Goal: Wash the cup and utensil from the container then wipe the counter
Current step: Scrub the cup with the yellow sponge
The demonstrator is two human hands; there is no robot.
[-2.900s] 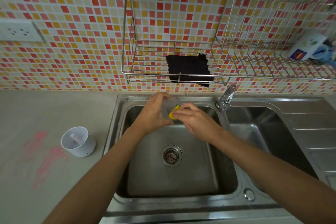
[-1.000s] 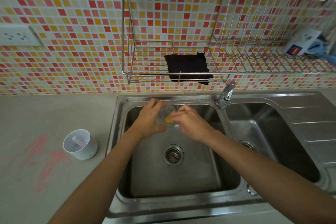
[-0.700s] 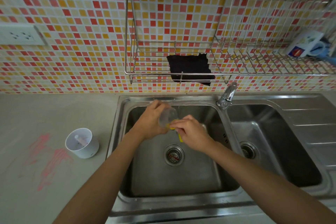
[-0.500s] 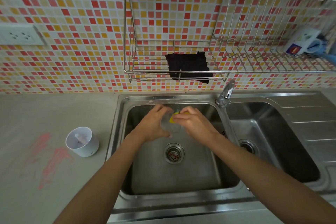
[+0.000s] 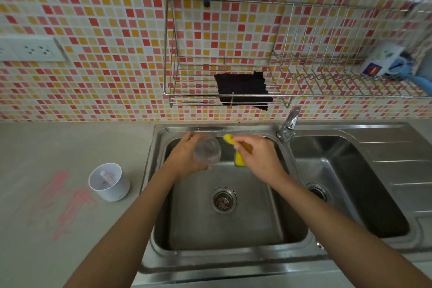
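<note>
Over the left sink basin (image 5: 224, 229), my left hand (image 5: 184, 156) grips a clear plastic cup (image 5: 207, 150), its mouth tilted toward me. Just right of the cup, apart from it, my right hand (image 5: 259, 156) holds a yellow sponge (image 5: 239, 158) folded in its fingers. A white round container (image 5: 109, 182) stands on the grey counter (image 5: 70, 147) left of the sink, with a pale utensil (image 5: 105, 176) lying inside it. Pink smears (image 5: 67, 203) mark the counter in front of the container.
A tap (image 5: 288, 124) rises between the two basins; the right basin (image 5: 346, 184) and a ribbed drainboard lie beyond. A wire wall rack (image 5: 233, 54) holds a black cloth (image 5: 243, 89) and, far right, a printed mug (image 5: 381, 58). A wall socket (image 5: 35, 49) sits at upper left.
The sponge was pressed against the cup in the earlier frames. Now my right hand has pulled it out to the right, and the cup's mouth shows clear.
</note>
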